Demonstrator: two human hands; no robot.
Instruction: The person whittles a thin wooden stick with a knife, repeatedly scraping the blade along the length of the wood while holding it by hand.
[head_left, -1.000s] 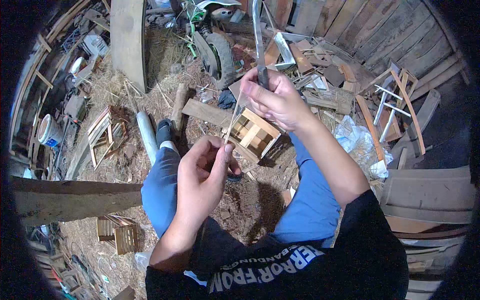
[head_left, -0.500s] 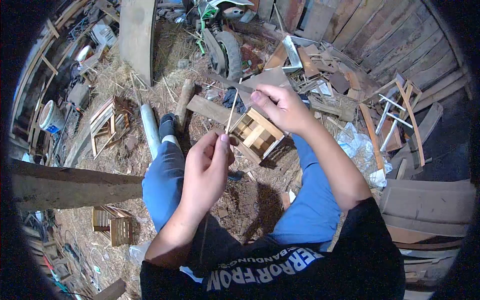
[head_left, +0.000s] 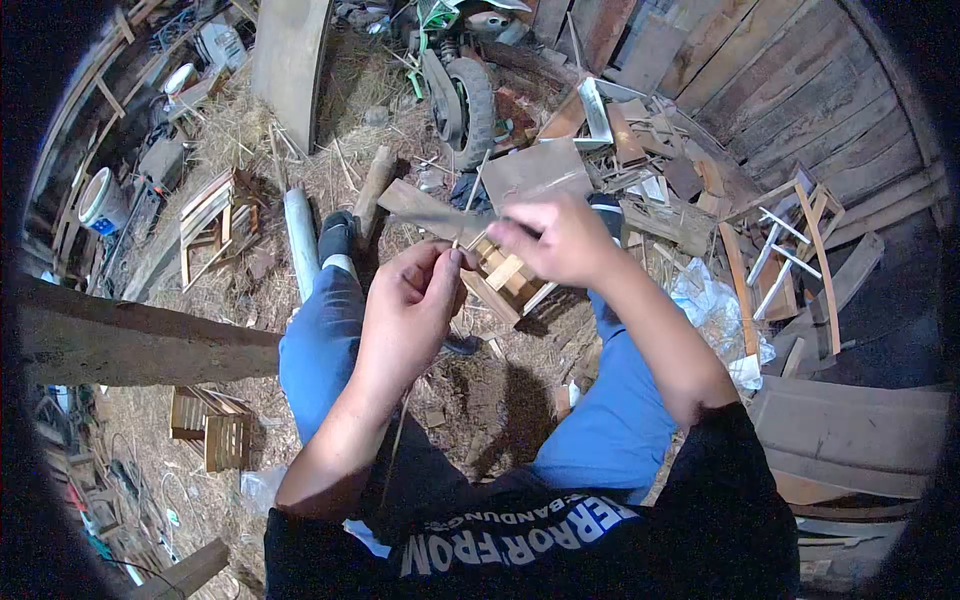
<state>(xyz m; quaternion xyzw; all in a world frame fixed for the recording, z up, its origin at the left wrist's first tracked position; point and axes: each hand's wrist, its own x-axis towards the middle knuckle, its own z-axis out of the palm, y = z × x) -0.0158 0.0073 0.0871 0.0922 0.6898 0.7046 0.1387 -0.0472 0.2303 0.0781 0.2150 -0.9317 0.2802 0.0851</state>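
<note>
A thin wooden strip (head_left: pixel 472 198) is pinched between the thumb and fingers of my left hand (head_left: pixel 418 300); its upper end points up and its lower end trails below my wrist. My right hand (head_left: pixel 562 240), blurred by motion, is closed on a dark flat blade (head_left: pixel 435 208) that reaches left across the strip. Below and between my hands, a small slatted wooden crate (head_left: pixel 508 275) is on the ground, partly covered by my right hand.
Slatted crates stand at left (head_left: pixel 212 430) and upper left (head_left: pixel 220 225). A thick beam (head_left: pixel 150 345) juts in from the left. A motorcycle wheel (head_left: pixel 472 110), scrap wood (head_left: pixel 650 150), a plastic bag (head_left: pixel 705 300) and a white bucket (head_left: pixel 103 203) lie around.
My right hand and the blade have moved slightly down, with the blade now nearer my left fingers. The view has shifted a little. My left hand still holds the strip.
</note>
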